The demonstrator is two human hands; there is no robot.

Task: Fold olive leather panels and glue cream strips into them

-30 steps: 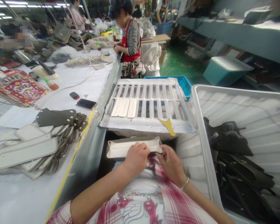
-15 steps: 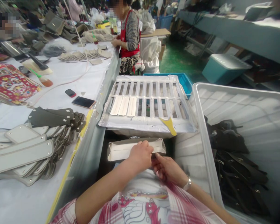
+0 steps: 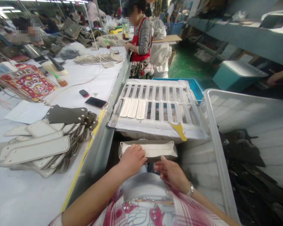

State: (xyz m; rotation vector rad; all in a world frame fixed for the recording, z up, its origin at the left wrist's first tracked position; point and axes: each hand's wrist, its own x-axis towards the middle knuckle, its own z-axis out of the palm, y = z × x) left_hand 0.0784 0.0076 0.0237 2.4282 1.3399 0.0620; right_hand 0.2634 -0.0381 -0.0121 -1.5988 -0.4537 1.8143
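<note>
The long piece [image 3: 159, 150] lay crosswise in front of the person's waist, at 3 o'clock from the left hand [image 3: 133, 158] and between 10 and 11 o'clock from the right hand [image 3: 172, 174]. The left hand was closed on its near edge, fingers curled over the pale face; its thumb was hidden. The right hand was loosely half open, fingers bent, gripping nothing visible; whether its uppermost fingertip touched the near edge could not be told.

The long piece had a narrow cream face with a thin lengthwise line, raised pointed corners at the far edge, and dark grey-brown sides showing around it. Past it, near 12 o'clock, stood a slotted rack [image 3: 153, 126]; at 9 o'clock, a pile of straps [image 3: 40, 150] lay on the table [image 3: 19, 194].
</note>
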